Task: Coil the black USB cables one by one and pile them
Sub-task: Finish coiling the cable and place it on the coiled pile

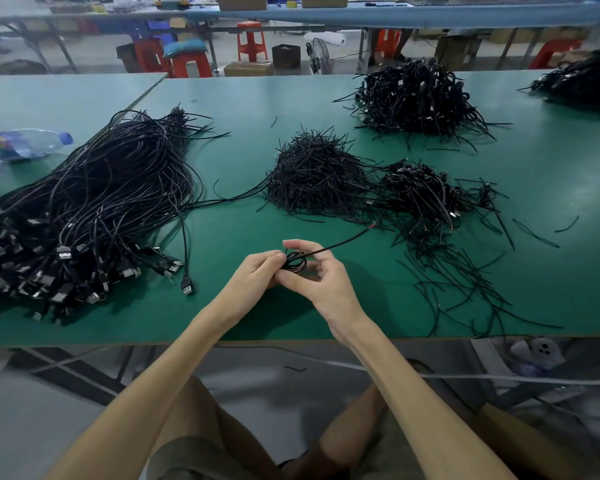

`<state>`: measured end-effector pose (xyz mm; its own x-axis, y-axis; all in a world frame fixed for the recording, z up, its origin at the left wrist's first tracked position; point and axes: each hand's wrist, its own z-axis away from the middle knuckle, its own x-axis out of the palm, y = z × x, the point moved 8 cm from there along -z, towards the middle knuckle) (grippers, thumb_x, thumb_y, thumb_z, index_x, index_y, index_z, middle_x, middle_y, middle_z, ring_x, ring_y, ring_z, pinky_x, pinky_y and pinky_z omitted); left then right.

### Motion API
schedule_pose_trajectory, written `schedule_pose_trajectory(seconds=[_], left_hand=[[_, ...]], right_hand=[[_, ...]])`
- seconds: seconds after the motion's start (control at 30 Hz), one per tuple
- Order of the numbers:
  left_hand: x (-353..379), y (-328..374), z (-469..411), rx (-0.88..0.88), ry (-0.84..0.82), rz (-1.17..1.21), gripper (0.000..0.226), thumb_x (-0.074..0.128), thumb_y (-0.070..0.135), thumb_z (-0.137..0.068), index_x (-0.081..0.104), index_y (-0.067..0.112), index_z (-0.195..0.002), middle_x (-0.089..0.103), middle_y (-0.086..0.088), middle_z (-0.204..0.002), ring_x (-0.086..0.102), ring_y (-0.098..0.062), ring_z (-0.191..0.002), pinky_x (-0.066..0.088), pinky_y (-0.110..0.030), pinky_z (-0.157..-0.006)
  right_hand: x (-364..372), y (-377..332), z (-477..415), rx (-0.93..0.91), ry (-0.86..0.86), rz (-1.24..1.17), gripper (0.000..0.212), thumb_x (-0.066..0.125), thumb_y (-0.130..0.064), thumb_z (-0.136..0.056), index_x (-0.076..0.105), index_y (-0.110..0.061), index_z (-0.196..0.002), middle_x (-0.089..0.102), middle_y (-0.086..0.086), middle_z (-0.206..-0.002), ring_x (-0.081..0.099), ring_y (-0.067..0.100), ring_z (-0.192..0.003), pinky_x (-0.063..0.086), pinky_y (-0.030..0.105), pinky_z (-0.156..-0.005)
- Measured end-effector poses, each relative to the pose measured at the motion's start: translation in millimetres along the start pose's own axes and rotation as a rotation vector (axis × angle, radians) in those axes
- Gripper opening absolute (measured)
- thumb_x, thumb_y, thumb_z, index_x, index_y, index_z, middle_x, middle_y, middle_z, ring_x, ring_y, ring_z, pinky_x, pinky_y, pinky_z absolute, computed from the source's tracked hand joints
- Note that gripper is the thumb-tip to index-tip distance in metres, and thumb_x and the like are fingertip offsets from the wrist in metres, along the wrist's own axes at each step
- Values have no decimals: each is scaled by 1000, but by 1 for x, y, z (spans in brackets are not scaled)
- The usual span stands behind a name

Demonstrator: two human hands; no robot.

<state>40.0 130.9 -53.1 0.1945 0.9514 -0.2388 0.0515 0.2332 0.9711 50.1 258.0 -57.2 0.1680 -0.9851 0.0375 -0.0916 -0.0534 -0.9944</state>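
Over the near edge of the green table, both hands meet on a small black cable coil. The left hand pinches its left side with curled fingertips. The right hand grips it, one finger arched over the top and the thumb beneath. The coil's loose tail runs off to the far right from between the fingers. A heap of uncoiled cables lies to the left, and a pile of coiled cables sits far right.

So the table is showing plain green. The cable bundle on its left side is looking solid black, the bottle at its left edge is wearing a blue cap, and the stools beyond its far edge are glowing orange-red.
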Motion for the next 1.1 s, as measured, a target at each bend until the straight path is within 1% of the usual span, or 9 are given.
schedule_pose_trajectory(seconds=[0.13,0.23,0.33,0.43,0.57,0.67,0.8,0.97,1.1], left_hand=[[-1,-1,2,-22,29,21,37,38,15,-109,75,17,-105,77,2,-101,68,-8,-92,54,-23,-82],[-3,-2,1,-22,44,27,38,38,19,-108,72,2,-108,76,-4,-102,66,-15,-90,53,-29,-84],[-5,3,3,-2,67,7,46,42,29,-100,60,-11,-90,59,-5,-78,47,-19,-75,41,-36,-72],[-1,9,3,56,37,-77,42,41,28,-94,45,-7,-71,42,-7,-72,36,-19,-70,29,-36,-69],[2,11,4,77,17,-183,44,40,26,-92,53,-11,-74,53,-12,-72,44,-19,-71,33,-37,-69],[0,10,3,92,61,-197,45,40,26,-97,61,-12,-84,65,-26,-84,52,-21,-75,39,-37,-72],[-5,7,2,83,121,-181,41,40,17,-105,46,-2,-69,47,-5,-66,40,-16,-66,32,-37,-65],[-3,6,2,103,170,-340,41,37,29,-105,34,8,-70,37,1,-63,32,-12,-61,27,-37,-59],[0,14,7,191,217,-498,44,30,37,-107,33,9,-73,40,-14,-63,32,-16,-56,32,-44,-55]], right_hand=[[3,-2,0,-31,-24,28,39,84,-14,-82,72,-31,-115,63,5,-124,66,13,-109,51,42,-104],[1,3,-1,9,-5,45,36,84,-19,-82,68,-27,-114,63,4,-123,64,7,-109,50,41,-104],[1,3,-1,-9,40,112,38,85,-20,-81,63,-23,-111,59,0,-121,61,6,-108,49,44,-102],[7,-5,0,-87,24,153,54,85,-10,-78,60,-29,-123,54,-7,-127,58,8,-114,50,43,-101],[8,-7,0,-142,10,215,51,74,11,-75,69,-15,-119,60,-3,-119,61,17,-114,52,45,-100],[5,-6,3,-106,71,219,41,77,1,-78,70,-17,-114,67,-4,-113,65,12,-106,54,41,-96],[3,-4,4,-79,93,256,19,80,-21,-84,72,-22,-102,71,-6,-101,67,8,-96,55,33,-89],[-1,-2,5,-62,146,275,13,77,-15,-87,73,-20,-98,73,-5,-96,68,9,-92,56,33,-86],[-5,0,5,-53,181,310,13,71,-13,-91,73,-15,-103,73,-1,-98,68,14,-93,56,37,-85]])
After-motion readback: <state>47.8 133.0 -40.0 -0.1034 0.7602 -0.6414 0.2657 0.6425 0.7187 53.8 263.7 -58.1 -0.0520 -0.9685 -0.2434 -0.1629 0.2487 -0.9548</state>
